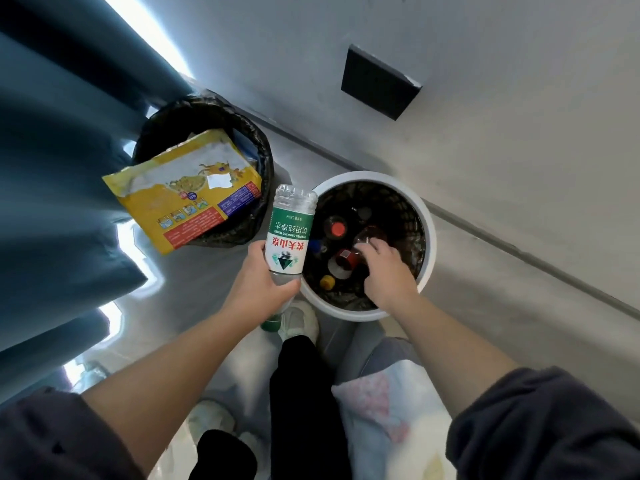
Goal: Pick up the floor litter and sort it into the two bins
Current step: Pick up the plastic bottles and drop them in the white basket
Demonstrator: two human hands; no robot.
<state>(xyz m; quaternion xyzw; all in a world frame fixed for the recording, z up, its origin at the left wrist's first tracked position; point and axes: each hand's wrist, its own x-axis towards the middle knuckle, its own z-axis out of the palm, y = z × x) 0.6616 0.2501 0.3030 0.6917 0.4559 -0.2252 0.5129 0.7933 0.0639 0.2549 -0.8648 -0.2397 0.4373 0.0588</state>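
The water bottle (289, 233), gripped neck-down in the left hand (263, 282) just beside the white bin (363, 176), is best carried over the rim and released low among the bottles (337, 228) once the right hand (384, 271), whose grasp cannot be told, is withdrawn

Daylight blown out in gap beside curtain (52, 150), upper left; glare patches on glossy floor (133, 244) along its hem. Wall (485, 81) evenly lit, shadows soft. White bin (427, 216) interior dim. Strong wide-angle bending at edges; sleeves (554, 427) in lower corners soft
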